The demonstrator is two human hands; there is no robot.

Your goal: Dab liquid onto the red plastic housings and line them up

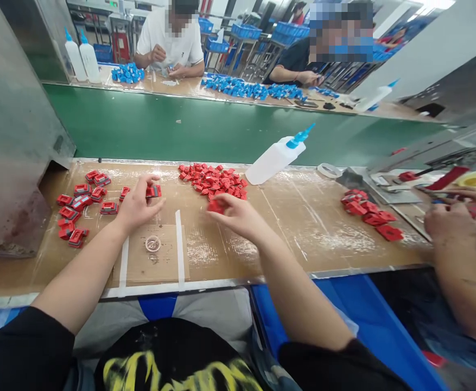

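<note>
The left hand (138, 203) is closed in a pinch on a small red-and-grey plastic clip part (153, 190), held just above the worn brown wooden workbench (303, 217). The right hand (238, 214) grips another small red plastic piece (216, 206) between thumb and fingertips, just at the near edge of the heap.

By size, the long green conveyor belt (189, 127) runs behind the bench, then comes the bench itself. A white squeeze bottle with a blue nozzle (276, 157) lies tilted on its side at the back edge. The loose heap of red plastic pieces (215, 179) sits between the bottle and the hands, and a scattered group of assembled red-and-grey parts (81, 209) lies to the left. A flat square board marked off by white tape strips (152, 255) lies in front of the body, and on it stands a small round clear dish (153, 244) — its contents are too small to make out.

At the right a co-worker's hands (453, 217) work near a further red cluster (370, 214).

The pieces look light, stiff and smooth — likely a little slippery, so best taken by the opposite flat edges with the fingertips. They seem sturdy rather than fragile.

No brand, label or writing can be read anywhere.
</note>
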